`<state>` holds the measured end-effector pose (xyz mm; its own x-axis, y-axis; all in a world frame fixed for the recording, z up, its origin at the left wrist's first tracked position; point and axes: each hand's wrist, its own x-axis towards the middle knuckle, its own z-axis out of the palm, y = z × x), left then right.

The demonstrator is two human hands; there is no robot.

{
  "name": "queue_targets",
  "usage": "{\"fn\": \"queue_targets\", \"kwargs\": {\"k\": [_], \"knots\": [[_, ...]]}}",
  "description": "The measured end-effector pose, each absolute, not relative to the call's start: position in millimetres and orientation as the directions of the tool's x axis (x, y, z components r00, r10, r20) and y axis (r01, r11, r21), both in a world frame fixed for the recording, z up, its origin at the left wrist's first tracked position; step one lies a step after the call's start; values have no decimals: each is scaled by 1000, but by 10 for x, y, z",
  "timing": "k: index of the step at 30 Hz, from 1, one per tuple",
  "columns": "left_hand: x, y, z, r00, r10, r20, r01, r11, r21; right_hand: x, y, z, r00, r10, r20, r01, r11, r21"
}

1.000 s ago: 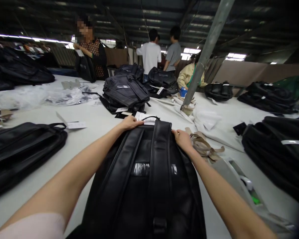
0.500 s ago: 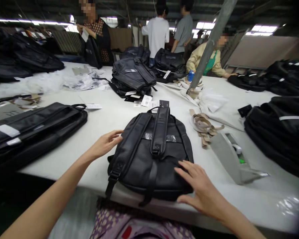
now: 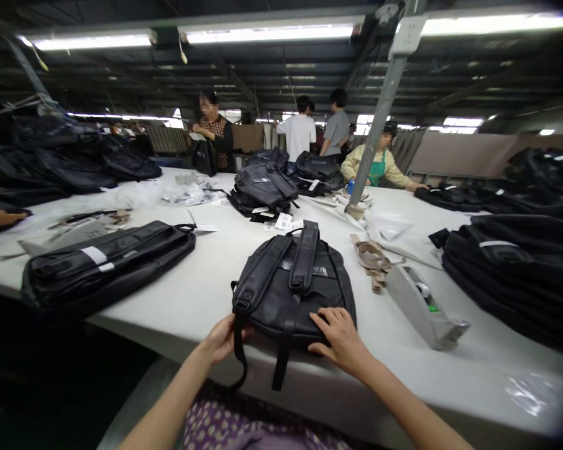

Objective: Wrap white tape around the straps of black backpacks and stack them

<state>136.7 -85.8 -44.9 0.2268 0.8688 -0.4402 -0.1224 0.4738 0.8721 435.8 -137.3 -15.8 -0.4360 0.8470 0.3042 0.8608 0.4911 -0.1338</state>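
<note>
A black backpack (image 3: 267, 306) lies on the white table (image 3: 169, 306) with its shoulder straps facing up and two loose strap ends hanging over the front edge. My left hand (image 3: 224, 339) is at its lower left corner, fingers partly hidden under the bag and behind a hanging strap; what they grip cannot be made out. Spread fingers of my right hand (image 3: 340, 337) rest on the bag's lower right part, with the thumb at the bottom edge. Paper tags (image 3: 284, 221) lie by the top handle.
A tape dispenser (image 3: 422, 306) and coiled beige strips (image 3: 373, 256) are right of the backpack. Another black bag (image 3: 112, 262) lies left. Stacked bags (image 3: 511, 269) stand at right, more (image 3: 265, 187) behind. A metal post (image 3: 378, 119) rises beyond; several people stand across the table.
My left hand has moved from the backpack's upper left side down to its lower left corner. My right hand now rests on the bag's lower part. The view has tilted up.
</note>
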Motion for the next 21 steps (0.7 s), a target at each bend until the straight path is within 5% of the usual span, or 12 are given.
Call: {"fn": "queue_targets", "kwargs": {"k": [14,21], "knots": [[1751,-741,-469,129,963,-235,-176,255,951,3938,-1257,-252,-437,822,365,864,497,-85],[1661,-1147,-41,252,956,-149,-106,181,978,4309,-1410,383,-398,686,609,851,525,-36]]}}
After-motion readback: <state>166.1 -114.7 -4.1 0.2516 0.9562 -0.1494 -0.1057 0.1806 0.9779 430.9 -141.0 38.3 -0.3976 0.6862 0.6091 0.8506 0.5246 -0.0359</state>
